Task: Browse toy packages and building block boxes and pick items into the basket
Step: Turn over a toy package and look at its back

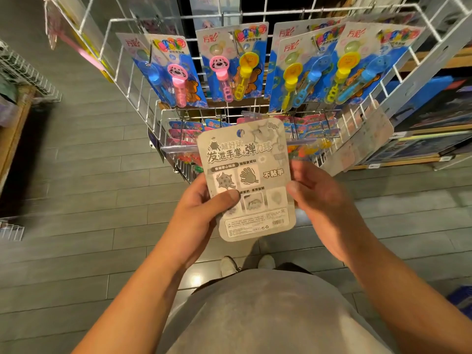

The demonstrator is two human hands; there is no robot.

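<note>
A grey toy card package (251, 162) with printed drawings and a barcode faces me, its back side up, held in front of a white wire display rack (132, 80). My left hand (204, 208) grips its lower left edge, thumb pressed on the card face. My right hand (316, 198) holds the right edge, thumb on the front and fingers behind. Blue bubble-wand packages (229, 65) with pink, yellow and blue wands hang in a row on the rack above. A blue object at the lower right edge (461, 297) may be the basket; I cannot tell.
More toy cards (186, 134) hang on the rack's lower hooks behind the held card. Shelves with boxed goods (434, 108) stand on the right. A wooden shelf with a white wire basket (28, 75) is on the left. Grey plank floor (89, 200) lies below, my shoes (229, 267) visible.
</note>
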